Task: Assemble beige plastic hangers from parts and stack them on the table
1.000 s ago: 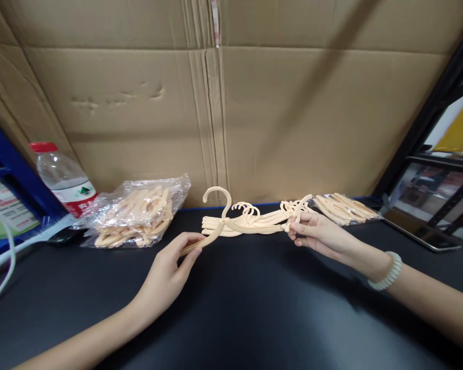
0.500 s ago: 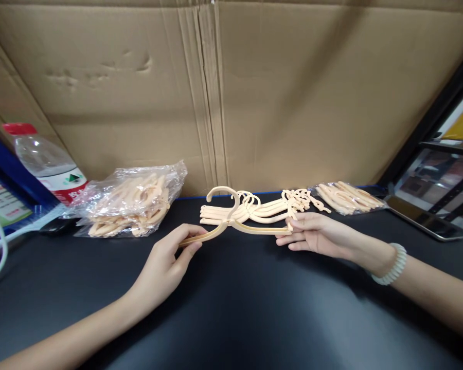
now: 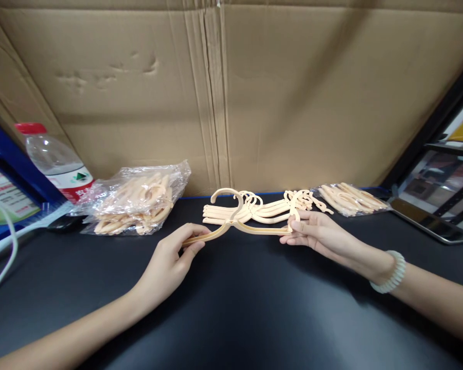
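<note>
Both hands hold one small cream plastic hanger (image 3: 235, 226) level above the black tabletop (image 3: 231, 308). My left hand (image 3: 172, 262) pinches its left arm end between thumb and fingers. My right hand (image 3: 316, 234), with a pale bead bracelet on the wrist, pinches its right end. The hook stands up between the two hands. Just behind the held hanger lies a loose stack of the same cream hangers (image 3: 266, 208) with their hooks overlapping.
A clear plastic bag of hangers (image 3: 135, 205) lies at the back left, a smaller bag of hangers (image 3: 351, 198) at the back right. A water bottle (image 3: 56, 167) stands far left by a blue frame and white cable. A cardboard wall (image 3: 231, 92) closes the back. A tablet (image 3: 432, 221) lies at right.
The held hanger has come forward off the stack and now sits level between both hands. My right hand shifted from the stack's ends to the hanger's right tip.
</note>
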`<state>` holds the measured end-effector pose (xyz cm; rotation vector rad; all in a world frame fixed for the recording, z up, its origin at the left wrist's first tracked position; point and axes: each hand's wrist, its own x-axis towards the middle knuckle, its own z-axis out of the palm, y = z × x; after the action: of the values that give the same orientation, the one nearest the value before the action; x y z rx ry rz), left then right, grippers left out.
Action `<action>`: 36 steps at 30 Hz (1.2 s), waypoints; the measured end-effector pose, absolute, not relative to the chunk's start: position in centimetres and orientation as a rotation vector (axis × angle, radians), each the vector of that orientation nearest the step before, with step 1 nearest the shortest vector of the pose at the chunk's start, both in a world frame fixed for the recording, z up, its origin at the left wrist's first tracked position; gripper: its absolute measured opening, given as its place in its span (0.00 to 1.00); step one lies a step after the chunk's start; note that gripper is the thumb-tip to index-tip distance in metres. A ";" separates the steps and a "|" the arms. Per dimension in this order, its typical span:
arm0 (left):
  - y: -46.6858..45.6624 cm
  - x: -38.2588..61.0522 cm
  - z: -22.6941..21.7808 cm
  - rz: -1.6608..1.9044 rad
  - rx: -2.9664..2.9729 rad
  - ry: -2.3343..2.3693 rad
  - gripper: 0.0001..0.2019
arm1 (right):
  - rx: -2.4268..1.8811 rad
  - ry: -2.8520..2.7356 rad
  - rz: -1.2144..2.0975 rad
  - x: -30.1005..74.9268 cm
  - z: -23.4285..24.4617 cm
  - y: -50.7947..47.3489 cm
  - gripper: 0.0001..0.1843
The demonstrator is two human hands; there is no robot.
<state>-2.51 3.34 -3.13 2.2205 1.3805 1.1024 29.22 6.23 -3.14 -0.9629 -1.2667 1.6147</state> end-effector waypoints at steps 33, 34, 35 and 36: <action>2.9 -2.3 -3.3 1.075 2.166 1.394 0.12 | -1.023 -1.607 1.271 35.3 -0.3 9.8 0.14; 2.8 -2.3 -3.5 1.048 2.190 1.401 0.11 | -1.075 -1.715 1.285 36.0 -0.1 10.0 0.14; 2.7 -2.3 -3.6 1.019 2.226 1.406 0.11 | -1.119 -1.808 1.305 36.6 0.1 10.1 0.14; 2.6 -2.3 -3.6 0.982 2.272 1.402 0.10 | -1.155 -1.888 1.332 37.1 0.2 10.2 0.14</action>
<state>-2.34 2.62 -3.63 2.2722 1.4018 0.9820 37.12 10.23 0.21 -1.1547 -1.8878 1.3322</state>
